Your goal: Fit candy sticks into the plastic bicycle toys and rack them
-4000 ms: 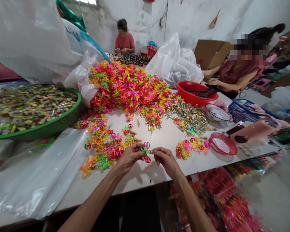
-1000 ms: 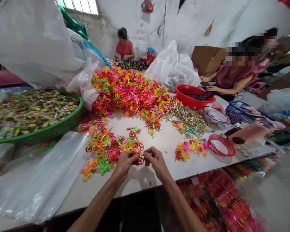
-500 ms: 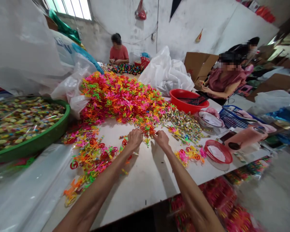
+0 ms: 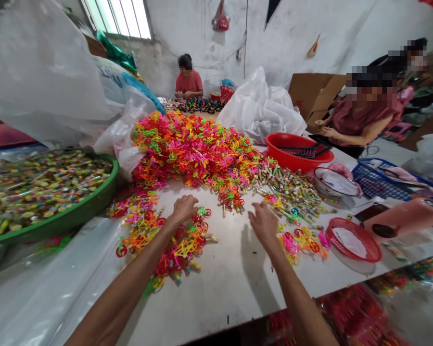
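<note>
My left hand (image 4: pixel 183 209) rests at the top of a small heap of bright plastic toy bicycles (image 4: pixel 169 242). Its fingers are curled on a green and pink bicycle piece (image 4: pixel 202 211). My right hand (image 4: pixel 263 222) hovers over the white table (image 4: pixel 223 283), thumb apart and fingers loosely stretched toward a spread of small wrapped sticks (image 4: pixel 292 192). Nothing shows in that hand. A second small cluster of bicycles (image 4: pixel 305 240) lies just right of it. The big mound of bicycles (image 4: pixel 195 146) sits beyond both hands.
A green basin (image 4: pixel 77 209) of wrapped sweets stands at left, with clear plastic sheeting (image 4: pixel 39 293) below it. A red basin (image 4: pixel 296 156), a small red basket (image 4: pixel 351 240), a blue basket (image 4: pixel 378 180) and white bags (image 4: pixel 260 108) lie to the right. Other people sit at the far end and right side.
Both hands had reached forward to the edge of the big mound. Now they have parted: the left drew back to the small heap, the right moved right toward the wrapped sticks.
</note>
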Motion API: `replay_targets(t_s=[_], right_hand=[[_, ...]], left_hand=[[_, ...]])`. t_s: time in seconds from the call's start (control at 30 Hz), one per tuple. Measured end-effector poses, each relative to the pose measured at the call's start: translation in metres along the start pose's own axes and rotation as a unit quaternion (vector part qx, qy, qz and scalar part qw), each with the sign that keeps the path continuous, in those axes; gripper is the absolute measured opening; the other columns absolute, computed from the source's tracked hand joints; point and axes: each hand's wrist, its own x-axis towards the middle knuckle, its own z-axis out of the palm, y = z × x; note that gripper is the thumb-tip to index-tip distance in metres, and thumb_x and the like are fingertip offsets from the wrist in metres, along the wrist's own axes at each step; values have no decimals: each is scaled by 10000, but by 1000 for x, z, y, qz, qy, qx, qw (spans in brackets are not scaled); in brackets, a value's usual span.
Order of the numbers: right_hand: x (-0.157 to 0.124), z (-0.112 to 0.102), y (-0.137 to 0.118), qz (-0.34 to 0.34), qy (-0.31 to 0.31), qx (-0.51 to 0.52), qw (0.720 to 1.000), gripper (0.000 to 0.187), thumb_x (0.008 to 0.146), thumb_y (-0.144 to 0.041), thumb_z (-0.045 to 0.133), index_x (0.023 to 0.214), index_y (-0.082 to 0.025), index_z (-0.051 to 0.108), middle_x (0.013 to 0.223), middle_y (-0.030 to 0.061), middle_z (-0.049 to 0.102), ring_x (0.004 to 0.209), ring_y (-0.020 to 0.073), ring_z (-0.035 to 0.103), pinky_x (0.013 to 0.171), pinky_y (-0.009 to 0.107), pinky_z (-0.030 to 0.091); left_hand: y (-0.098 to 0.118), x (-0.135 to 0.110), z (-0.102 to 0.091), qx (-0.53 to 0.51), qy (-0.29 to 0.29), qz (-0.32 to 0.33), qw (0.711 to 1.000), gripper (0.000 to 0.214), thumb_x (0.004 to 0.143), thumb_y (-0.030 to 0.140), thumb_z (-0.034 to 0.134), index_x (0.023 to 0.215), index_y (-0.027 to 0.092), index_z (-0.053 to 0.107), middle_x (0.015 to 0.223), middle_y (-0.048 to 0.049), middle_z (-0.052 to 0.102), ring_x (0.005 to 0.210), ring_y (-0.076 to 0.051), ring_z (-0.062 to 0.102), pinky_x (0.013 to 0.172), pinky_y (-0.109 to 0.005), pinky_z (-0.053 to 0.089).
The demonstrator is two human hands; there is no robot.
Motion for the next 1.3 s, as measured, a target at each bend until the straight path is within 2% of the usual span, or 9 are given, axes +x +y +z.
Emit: replay_targets(t_s=[0.13, 0.27, 0.47, 0.6, 0.7, 0.97, 1.13, 1.23, 1.3], right_hand=[[16, 29, -81, -160, -108, 115, 974, 261, 801, -227, 499, 1043, -235, 596, 1067, 60, 559, 874, 178, 570, 671, 250, 372], [8, 58, -115, -165, -127, 106, 972, 236, 825, -212, 434, 989, -210, 604, 1071, 83, 519, 815, 183, 582, 667, 280, 373], [-2, 52, -94, -175, -114, 215, 954, 242, 782, -252, 511, 1001, -213, 605, 991, 51, 556, 906, 178, 554, 742, 261, 388], [6, 48, -77, -92, -26, 386, 917, 399, 745, -351, 572, 1116, -204, 556, 1007, 56, 592, 876, 179, 559, 712, 273, 423], [5, 53, -51, -73, -57, 467, 879, 291, 757, -345, 534, 991, -198, 625, 830, 24, 641, 702, 156, 576, 613, 253, 424], [-30, 58, -4, 55, 56, 338, 938, 263, 805, -330, 443, 836, -197, 668, 796, 45, 613, 742, 170, 557, 659, 261, 380], [-41, 57, -9, 41, 75, 356, 930, 242, 802, -330, 451, 792, -206, 658, 791, 36, 576, 719, 158, 533, 650, 264, 372], [-42, 56, -4, 63, 48, 477, 875, 231, 747, -372, 525, 791, -186, 655, 725, 27, 576, 651, 151, 519, 603, 267, 391], [-44, 51, -3, 101, 11, 597, 796, 283, 704, -399, 574, 846, -164, 642, 635, 4, 561, 546, 132, 490, 528, 260, 386]], left_hand=[[-1, 1, 3, 5, -18, 7, 1000, 229, 732, 216, 516, 913, 214, 656, 961, -67, 658, 909, -199, 574, 724, -262, 386], [-17, -8, 1, 9, -18, -4, 1000, 203, 720, 197, 523, 868, 207, 662, 910, -71, 661, 878, -196, 576, 694, -252, 381], [-13, -20, -11, -9, -1, 9, 1000, 232, 754, 177, 457, 881, 191, 650, 906, -76, 639, 863, -196, 572, 706, -267, 386], [22, -20, -16, -43, 0, 82, 996, 251, 783, 200, 431, 911, 222, 646, 944, -52, 619, 882, -177, 566, 742, -261, 386], [53, -15, -13, -66, -19, 139, 988, 265, 748, 156, 474, 916, 269, 645, 925, -21, 626, 894, -173, 566, 783, -269, 379], [122, 29, 18, -143, 18, 86, 986, 297, 762, 156, 468, 1044, 203, 548, 1157, -99, 537, 1117, -242, 446, 891, -355, 330], [117, 26, 25, -239, 10, 49, 970, 174, 669, 194, 590, 843, 192, 585, 873, -51, 621, 935, -225, 540, 784, -322, 375], [101, 9, 19, -323, 6, 20, 946, 281, 604, 201, 644, 876, 178, 577, 721, -8, 599, 779, -188, 568, 676, -283, 396], [94, -9, 15, -391, -7, 17, 920, 327, 621, 233, 636, 932, 158, 565, 667, 14, 580, 680, -154, 567, 608, -256, 400]])
